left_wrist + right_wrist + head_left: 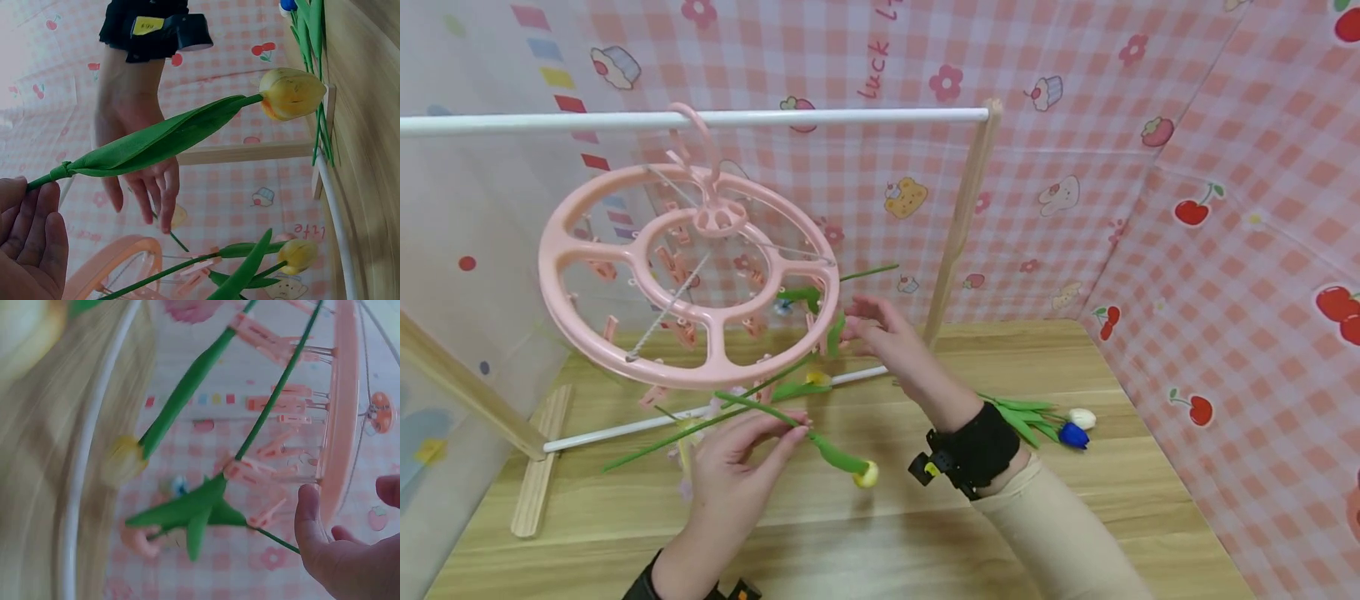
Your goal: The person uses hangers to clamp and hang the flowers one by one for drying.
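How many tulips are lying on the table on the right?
2, both right of the black wristband: a white tulip, and a blue tulip just nearer the camera. The wristband may hide others. The yellow tulip in the left hand isn't counted.

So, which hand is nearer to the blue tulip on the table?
Right. The right hand is beside the pink hanger, left of the blue tulip; the left hand is farther left, pinching a yellow tulip.
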A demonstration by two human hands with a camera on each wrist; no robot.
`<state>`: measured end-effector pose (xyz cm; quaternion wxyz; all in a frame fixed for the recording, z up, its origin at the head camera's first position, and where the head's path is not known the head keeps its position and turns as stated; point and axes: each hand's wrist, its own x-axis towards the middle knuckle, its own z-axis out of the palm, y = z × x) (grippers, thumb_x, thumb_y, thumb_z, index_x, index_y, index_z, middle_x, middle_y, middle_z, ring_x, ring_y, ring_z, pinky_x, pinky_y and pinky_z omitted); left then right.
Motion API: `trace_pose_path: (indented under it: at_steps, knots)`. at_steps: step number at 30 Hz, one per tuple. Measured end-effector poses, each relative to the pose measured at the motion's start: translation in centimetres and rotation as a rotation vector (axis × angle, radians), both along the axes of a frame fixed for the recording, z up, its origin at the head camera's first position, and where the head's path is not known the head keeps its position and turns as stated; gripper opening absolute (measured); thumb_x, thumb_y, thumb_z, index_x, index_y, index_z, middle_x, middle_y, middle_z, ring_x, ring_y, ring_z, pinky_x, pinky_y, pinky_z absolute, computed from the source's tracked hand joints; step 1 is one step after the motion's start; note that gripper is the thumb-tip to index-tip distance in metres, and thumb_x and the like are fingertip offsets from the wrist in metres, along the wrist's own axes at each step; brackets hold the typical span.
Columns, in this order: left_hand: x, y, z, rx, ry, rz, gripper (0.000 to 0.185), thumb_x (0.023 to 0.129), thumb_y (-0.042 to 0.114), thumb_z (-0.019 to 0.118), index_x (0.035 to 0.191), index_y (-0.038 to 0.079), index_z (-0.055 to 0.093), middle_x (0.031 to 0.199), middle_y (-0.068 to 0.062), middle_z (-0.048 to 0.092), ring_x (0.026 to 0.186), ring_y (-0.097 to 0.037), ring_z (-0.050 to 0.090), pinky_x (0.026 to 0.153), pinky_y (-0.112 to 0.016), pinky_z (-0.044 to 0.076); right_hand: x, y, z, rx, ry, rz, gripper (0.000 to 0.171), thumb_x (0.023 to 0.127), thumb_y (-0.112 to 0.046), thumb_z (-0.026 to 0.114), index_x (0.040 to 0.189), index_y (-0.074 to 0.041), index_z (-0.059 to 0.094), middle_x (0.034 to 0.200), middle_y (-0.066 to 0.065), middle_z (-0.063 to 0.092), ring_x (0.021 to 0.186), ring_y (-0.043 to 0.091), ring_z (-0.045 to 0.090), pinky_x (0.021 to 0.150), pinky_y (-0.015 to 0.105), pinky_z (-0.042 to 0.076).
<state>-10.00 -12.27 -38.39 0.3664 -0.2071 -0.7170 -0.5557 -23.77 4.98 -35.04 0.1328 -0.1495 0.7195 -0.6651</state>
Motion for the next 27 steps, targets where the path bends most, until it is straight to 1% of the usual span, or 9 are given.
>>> trace_pose_path:
  at_steps: [4, 8, 11, 14, 16, 18, 20, 23, 27]
  knots:
    - [0.0, 0.1, 0.1, -0.02, 0.009, -0.014, 0.03, 0.065, -0.017, 0.075, 0.087, 0.004, 0.072, 0.085, -0.012, 0.072, 0.083, -0.004, 0.068, 0.073, -0.016, 0.056, -0.6, -1.0, 0.3, -0.168, -0.194, -0.03, 0.048, 0.099, -0.021, 0.049, 0.142, -0.005, 0.034, 0.132, 0.013, 0.053, 0.11, 0.026, 0.059, 0.101, 0.042, 0.047]
    - [0.3, 0.1, 0.1, -0.03, -0.019, -0.015, 0.029, 0.066, -0.014, 0.076, 0.088, 0.004, 0.073, 0.086, -0.011, 0.072, 0.084, -0.003, 0.067, 0.076, -0.015, 0.054, -1.2, -1.9, 0.0, -0.338, -0.333, -0.03, 0.038, 0.101, -0.019, 0.046, 0.135, -0.004, 0.043, 0.108, 0.005, 0.063, 0.094, 0.016, 0.063, 0.106, 0.046, 0.041]
    - [0.3, 0.1, 0.0, -0.03, -0.023, -0.016, 0.029, 0.067, -0.014, 0.076, 0.088, 0.004, 0.073, 0.086, -0.011, 0.072, 0.084, -0.003, 0.067, 0.077, -0.015, 0.054, -1.5, -2.3, -0.2, -0.408, -0.393, -0.005, 0.026, 0.101, -0.017, 0.044, 0.124, -0.006, 0.052, 0.093, 0.0, 0.063, 0.088, 0.013, 0.063, 0.103, 0.041, 0.043]
    - [0.5, 0.1, 0.0, -0.008, -0.026, -0.043, 0.03, 0.067, -0.017, 0.074, 0.089, 0.003, 0.072, 0.087, -0.01, 0.072, 0.085, -0.004, 0.067, 0.077, -0.016, 0.055, -1.5, -2.4, -0.4, -0.417, -0.411, 0.029, 0.021, 0.101, -0.016, 0.045, 0.118, -0.009, 0.054, 0.091, -0.002, 0.063, 0.086, 0.013, 0.063, 0.092, 0.032, 0.05]
    - [0.6, 0.1, 0.1, 0.011, -0.039, -0.064, 0.03, 0.068, -0.018, 0.073, 0.09, 0.003, 0.072, 0.088, -0.01, 0.072, 0.086, -0.005, 0.067, 0.077, -0.018, 0.056, -1.2, -2.3, -0.4, -0.398, -0.401, 0.055, 0.023, 0.1, -0.015, 0.045, 0.121, -0.008, 0.053, 0.093, -0.002, 0.063, 0.086, 0.013, 0.062, 0.084, 0.027, 0.052]
    - [0.8, 0.1, 0.2, 0.003, -0.05, -0.05, 0.029, 0.069, -0.016, 0.074, 0.09, 0.004, 0.072, 0.089, -0.008, 0.073, 0.087, -0.005, 0.067, 0.078, -0.017, 0.056, -0.7, -2.0, -0.5, -0.376, -0.386, 0.088, 0.028, 0.101, -0.016, 0.044, 0.127, -0.008, 0.051, 0.094, -0.002, 0.063, 0.085, 0.012, 0.062, 0.079, 0.026, 0.052]
    - [1.0, 0.1, 0.3, -0.014, -0.045, -0.034, 0.027, 0.07, -0.013, 0.075, 0.09, 0.005, 0.073, 0.088, -0.008, 0.073, 0.086, -0.004, 0.067, 0.078, -0.017, 0.055, 0.0, -1.7, -0.4, -0.351, -0.369, 0.115, 0.033, 0.1, -0.017, 0.045, 0.132, -0.007, 0.048, 0.095, -0.002, 0.063, 0.084, 0.012, 0.062, 0.078, 0.025, 0.051]
    - [1.0, 0.2, 0.2, -0.058, -0.005, 0.005, 0.029, 0.066, -0.012, 0.077, 0.088, 0.007, 0.073, 0.086, -0.007, 0.073, 0.085, -0.004, 0.067, 0.078, -0.016, 0.055, 1.2, -1.4, -0.3, -0.304, -0.323, 0.164, 0.037, 0.1, -0.017, 0.045, 0.136, -0.008, 0.045, 0.094, -0.003, 0.065, 0.084, 0.01, 0.063, 0.078, 0.026, 0.05]
    - [1.0, 0.3, 0.1, -0.074, 0.054, 0.009, 0.03, 0.064, -0.013, 0.077, 0.087, 0.006, 0.073, 0.086, -0.007, 0.073, 0.084, -0.003, 0.067, 0.075, -0.015, 0.055, 2.9, -1.1, -0.2, -0.233, -0.239, 0.236, 0.041, 0.1, -0.018, 0.044, 0.142, -0.015, 0.041, 0.103, -0.003, 0.064, 0.089, 0.011, 0.063, 0.081, 0.029, 0.049]
